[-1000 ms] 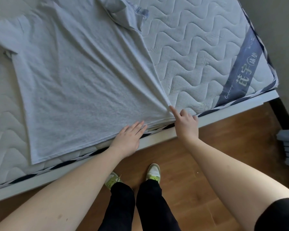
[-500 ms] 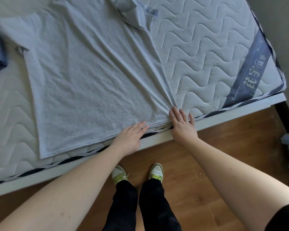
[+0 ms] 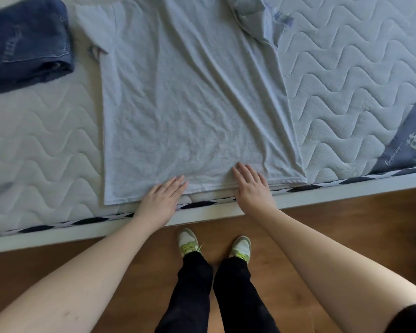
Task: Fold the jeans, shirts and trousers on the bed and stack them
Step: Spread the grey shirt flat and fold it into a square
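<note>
- Head view looks down on a pale grey T-shirt [image 3: 192,104] that lies spread on the quilted mattress [image 3: 358,80], its hem along the near edge at 6 o'clock.
- Half a second ago the right hand [image 3: 251,186] was at the shirt's right hem corner, with creases fanning from it; now it lies flat nearer the middle of the hem, fingers straight, gripping nothing.
- That corner now lies free on the mattress at 4 o'clock from the shirt's middle, and some long creases remain on that side.
- The left hand [image 3: 161,200] rests on the hem just beside the right, also flat and relaxed, as it was before.
- The right sleeve [image 3: 257,18] at 1 o'clock is bunched and not yet laid out.
- Folded dark blue jeans [image 3: 27,42] lie at 10 o'clock, well apart from the shirt.
- My judgement: the pulling is finished and the smoothing has begun; the shirt's folding is not started.
</note>
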A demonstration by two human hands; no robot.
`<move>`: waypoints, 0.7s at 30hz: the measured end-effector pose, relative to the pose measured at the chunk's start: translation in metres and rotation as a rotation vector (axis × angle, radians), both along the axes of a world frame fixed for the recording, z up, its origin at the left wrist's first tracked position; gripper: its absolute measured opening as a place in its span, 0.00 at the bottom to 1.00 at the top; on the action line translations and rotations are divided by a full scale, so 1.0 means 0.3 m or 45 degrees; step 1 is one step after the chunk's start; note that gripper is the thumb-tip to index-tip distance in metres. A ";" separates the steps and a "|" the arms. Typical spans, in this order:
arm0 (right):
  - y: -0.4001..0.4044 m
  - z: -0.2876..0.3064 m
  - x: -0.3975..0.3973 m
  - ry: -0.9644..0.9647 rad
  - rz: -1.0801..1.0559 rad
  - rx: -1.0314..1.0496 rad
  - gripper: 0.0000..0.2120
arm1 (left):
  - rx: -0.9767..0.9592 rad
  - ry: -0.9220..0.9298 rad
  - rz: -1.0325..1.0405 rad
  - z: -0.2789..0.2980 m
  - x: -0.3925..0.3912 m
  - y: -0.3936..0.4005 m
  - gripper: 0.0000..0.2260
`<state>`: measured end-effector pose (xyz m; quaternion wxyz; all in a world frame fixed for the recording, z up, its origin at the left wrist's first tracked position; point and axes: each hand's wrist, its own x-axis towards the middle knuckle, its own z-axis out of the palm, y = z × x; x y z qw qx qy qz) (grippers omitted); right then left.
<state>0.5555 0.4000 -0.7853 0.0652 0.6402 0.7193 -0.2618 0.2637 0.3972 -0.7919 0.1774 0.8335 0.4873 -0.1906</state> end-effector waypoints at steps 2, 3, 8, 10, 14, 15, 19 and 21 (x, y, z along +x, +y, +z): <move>0.003 0.004 -0.079 0.027 0.046 -0.025 0.28 | 0.023 -0.009 0.064 0.001 -0.076 -0.017 0.29; 0.003 0.005 -0.119 0.044 0.072 -0.039 0.27 | 0.041 -0.020 0.102 0.003 -0.110 -0.025 0.29; -0.007 0.002 -0.291 0.047 0.185 -0.091 0.27 | 0.078 -0.007 0.341 0.013 -0.249 -0.059 0.28; -0.004 0.002 -0.336 0.053 0.203 -0.100 0.27 | 0.066 0.017 0.485 0.017 -0.304 -0.070 0.28; 0.010 0.000 -0.394 0.053 0.300 -0.108 0.27 | 0.082 -0.026 0.587 0.016 -0.399 -0.083 0.28; 0.014 0.000 -0.406 0.042 0.320 -0.109 0.27 | 0.112 -0.045 0.594 0.022 -0.412 -0.079 0.25; 0.040 0.007 -0.453 0.018 0.390 -0.079 0.27 | 0.194 0.062 0.652 0.061 -0.449 -0.053 0.13; 0.056 0.010 -0.482 0.007 0.425 -0.081 0.27 | 0.155 0.108 0.696 0.086 -0.460 -0.045 0.12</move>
